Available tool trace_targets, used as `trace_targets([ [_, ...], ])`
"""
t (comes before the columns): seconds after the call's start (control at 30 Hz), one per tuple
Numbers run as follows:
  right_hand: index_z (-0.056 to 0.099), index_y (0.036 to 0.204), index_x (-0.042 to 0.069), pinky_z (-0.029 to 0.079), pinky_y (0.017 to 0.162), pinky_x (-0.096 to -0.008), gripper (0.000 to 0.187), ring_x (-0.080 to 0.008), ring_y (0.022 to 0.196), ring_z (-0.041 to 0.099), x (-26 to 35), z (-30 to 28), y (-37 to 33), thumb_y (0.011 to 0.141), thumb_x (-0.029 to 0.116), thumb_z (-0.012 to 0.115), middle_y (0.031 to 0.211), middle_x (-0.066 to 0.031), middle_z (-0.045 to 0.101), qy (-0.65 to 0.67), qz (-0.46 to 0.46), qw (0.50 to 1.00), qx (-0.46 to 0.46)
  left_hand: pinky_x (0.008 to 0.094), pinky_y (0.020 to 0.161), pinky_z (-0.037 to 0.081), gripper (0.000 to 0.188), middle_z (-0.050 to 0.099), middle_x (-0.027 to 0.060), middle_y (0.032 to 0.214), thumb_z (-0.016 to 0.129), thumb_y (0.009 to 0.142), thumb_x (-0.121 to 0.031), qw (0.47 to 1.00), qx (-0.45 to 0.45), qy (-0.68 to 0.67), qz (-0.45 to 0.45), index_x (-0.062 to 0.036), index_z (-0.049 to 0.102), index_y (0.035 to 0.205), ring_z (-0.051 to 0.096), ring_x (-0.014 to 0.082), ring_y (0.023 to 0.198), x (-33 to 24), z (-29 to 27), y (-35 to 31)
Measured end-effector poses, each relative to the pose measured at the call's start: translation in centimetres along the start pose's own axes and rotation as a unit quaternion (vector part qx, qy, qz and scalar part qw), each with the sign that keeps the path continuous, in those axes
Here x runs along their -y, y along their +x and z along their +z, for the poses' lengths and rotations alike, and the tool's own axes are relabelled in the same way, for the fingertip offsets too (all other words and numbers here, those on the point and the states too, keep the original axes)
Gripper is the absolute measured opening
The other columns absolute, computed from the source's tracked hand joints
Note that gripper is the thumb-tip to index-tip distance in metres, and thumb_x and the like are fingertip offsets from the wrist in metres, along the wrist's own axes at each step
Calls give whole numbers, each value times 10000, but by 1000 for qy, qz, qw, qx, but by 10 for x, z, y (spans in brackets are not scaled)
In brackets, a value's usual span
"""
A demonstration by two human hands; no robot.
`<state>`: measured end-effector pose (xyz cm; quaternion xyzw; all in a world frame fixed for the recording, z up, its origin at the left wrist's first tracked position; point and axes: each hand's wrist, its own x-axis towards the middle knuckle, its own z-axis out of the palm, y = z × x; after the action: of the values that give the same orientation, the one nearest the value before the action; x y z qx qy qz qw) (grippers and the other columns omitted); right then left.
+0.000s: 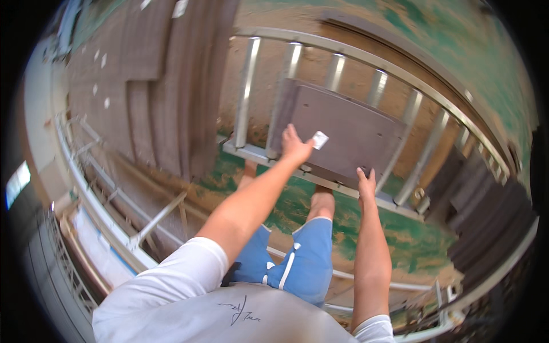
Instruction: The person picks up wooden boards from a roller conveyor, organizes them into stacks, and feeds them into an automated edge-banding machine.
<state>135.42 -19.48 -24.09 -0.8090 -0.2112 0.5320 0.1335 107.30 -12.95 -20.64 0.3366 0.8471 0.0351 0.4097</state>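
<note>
On the roller conveyor [246,152], close along its near rail and nearer to its left end than to its right: a flat brown panel [349,128], lying across the metal rollers [248,94], beginning at about the 2nd roller from the left end. On its surface, a small white label [320,140].

Left hand [297,148]: on the near left part of the panel, with the grip spread and with the thumb just at the label. Cannot tell whether pressing on the label or only touching. Right hand [367,184]: at the near right corner of the panel, with 2 digits visible and apart. Cannot tell whether closed around the edge.

Beyond the left end of the conveyor, a large stack of brown panels [143,103]; toward the right end, dark brown pieces [480,200], somewhat blurred.

For good handling, probably best to steady the panel with both hands, to share the force evenly, and to keep the near edge parallel to the near rail. Better to press the label from its middle outward, without wrinkles. Keep fingertips away from the gaps between rollers.
</note>
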Motion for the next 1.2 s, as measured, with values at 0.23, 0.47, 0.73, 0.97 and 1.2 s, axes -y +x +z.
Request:
trace_targets([
  [0.23,565,1349,-66,462,1001,-352,631,-236,1155,602,-7,-46,-13,917,360,739,1280,-142,646,3,57,997,58,484,1150,335,888,384,226,1458,727,841,-542,998,14,-15,-63,-84,372,1515,359,429,1371,10,-22,-29],
  [0.47,590,1217,113,500,534,-269,305,-136,696,650,71,-58,-121,1021,344,622,974,0,669,26,-16,974,225,498,887,498,665,693,259,1053,461,992,-631,988,-9,-94,-121,1,666,1002,644,444,1035,65,-134,-78],
  [0.73,558,1349,-11,542,637,-266,441,-119,817,628,277,131,-282,980,200,675,1010,-51,649,-26,-181,889,421,409,767,507,656,709,178,861,475,1023,-583,831,-362,-357,-224,28,698,937,666,263,818,209,-269,-176],
  [0.97,515,1346,-41,547,691,-281,544,-147,784,628,344,364,-290,917,195,751,969,-62,633,92,-97,917,376,371,830,495,645,719,165,1005,513,1021,-546,837,-349,-313,-283,72,698,1047,664,207,917,275,-367,-88],
  [1.2,317,1579,89,464,953,-408,791,-238,1185,564,269,438,-353,903,175,719,1471,-102,505,61,-148,928,337,267,655,502,534,697,87,1115,638,1001,-294,811,-236,-507,-169,67,539,1382,596,106,759,284,-400,-61],
])
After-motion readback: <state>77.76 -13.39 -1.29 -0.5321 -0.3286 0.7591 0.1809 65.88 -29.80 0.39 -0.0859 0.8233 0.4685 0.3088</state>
